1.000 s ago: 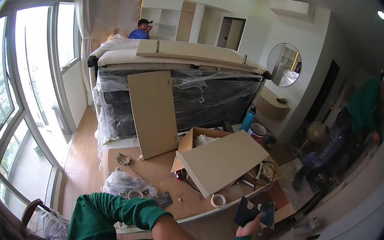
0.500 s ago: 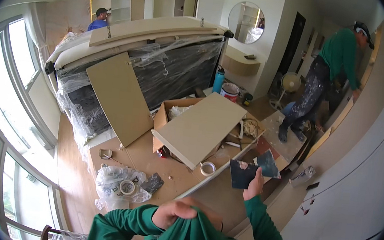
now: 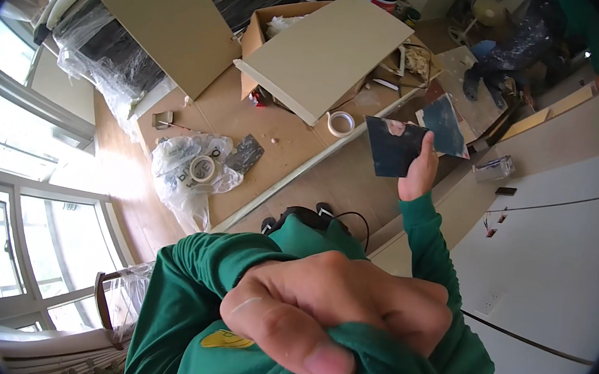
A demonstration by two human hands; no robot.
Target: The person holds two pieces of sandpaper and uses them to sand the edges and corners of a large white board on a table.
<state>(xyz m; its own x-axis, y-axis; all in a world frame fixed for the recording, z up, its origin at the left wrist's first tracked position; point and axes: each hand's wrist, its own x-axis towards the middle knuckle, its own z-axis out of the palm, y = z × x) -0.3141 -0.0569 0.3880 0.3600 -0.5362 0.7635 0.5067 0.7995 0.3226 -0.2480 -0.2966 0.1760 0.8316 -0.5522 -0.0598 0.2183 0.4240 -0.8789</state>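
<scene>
My left hand [image 3: 333, 309] is large in the foreground, its fingers closed on bunched cloth of my green shirt [image 3: 390, 360], which it lifts toward the camera. Ahead and to the right, my right hand [image 3: 419, 172] grips a flat dark putty scraper [image 3: 389, 159] by its edge, thumb on top. A pale lump of putty [image 3: 397, 128] sits near the scraper's upper edge. Just beyond that hand is a second blue-grey plate [image 3: 445, 124] with whitish smears; I cannot tell whether it is held too or lies behind.
A beige panel [image 3: 329, 57] lies across an open cardboard box [image 3: 253, 45]; another panel [image 3: 174, 21] leans behind. Tape rolls [image 3: 340, 124], a plastic bag [image 3: 183, 166] and a grey sheet [image 3: 246, 153] lie on the covered floor. At far right another person [image 3: 530, 40] crouches near a fan [image 3: 487, 10].
The view has tipped downward. My left hand has pulled the shirt cloth up, much closer to the camera. My right hand still holds the scraper, its arm stretched further out.
</scene>
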